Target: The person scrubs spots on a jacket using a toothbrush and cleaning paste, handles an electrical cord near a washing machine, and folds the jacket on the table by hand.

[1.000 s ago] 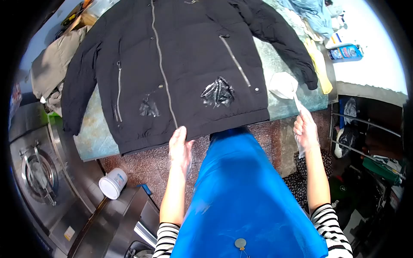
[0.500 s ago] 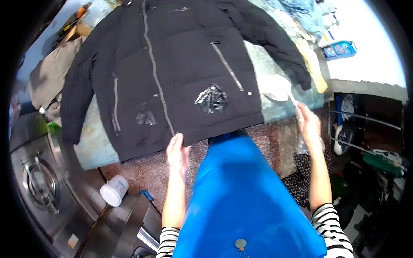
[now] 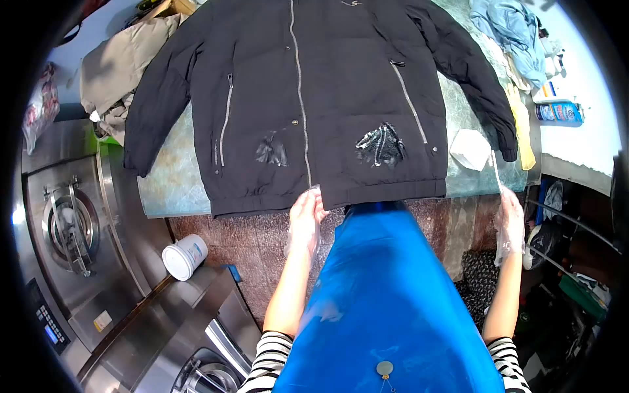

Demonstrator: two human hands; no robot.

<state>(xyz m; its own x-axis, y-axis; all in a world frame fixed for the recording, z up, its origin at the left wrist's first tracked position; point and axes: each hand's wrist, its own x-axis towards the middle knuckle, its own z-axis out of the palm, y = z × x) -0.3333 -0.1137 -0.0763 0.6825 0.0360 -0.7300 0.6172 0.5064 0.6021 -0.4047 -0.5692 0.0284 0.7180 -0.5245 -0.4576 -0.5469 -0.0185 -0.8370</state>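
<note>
Black jacket laid on the counter, as seen from your own head. The black jacket (image 3: 341, 98) lies front side up on the counter (image 3: 167, 173) directly before you, its hem (image 3: 386, 191) along the near edge. Judged by its present state, the spreading-out is done: the front lies broadly flat and both sleeves are extended. Two marked areas are left on the cloth, a larger glossy, whitish patch (image 3: 382, 145) to the right of the front zip (image 3: 300, 78) and a fainter smear (image 3: 272, 150) to its left; neither appears cleared, and what the whitish matter is cannot be told.

Your left hand (image 3: 306, 215) is at the hem, its fingers pinching the cloth, as it appears, at the lower end of the zip. Your right hand (image 3: 511, 219), off the jacket, has its fingers closed about a thin white stick (image 3: 495, 171), whose far end stands just beside a white container (image 3: 470, 150); whether the two touch cannot be told. A yellow glove (image 3: 521, 131) lies beyond the cuff on that side.

Orientation: the long axis follows the zip, nearly straight away from you with a slight lean to the left; the collar end points away and runs out of view, the hem points towards you, and the sleeves slope outward and back towards your side
</note>
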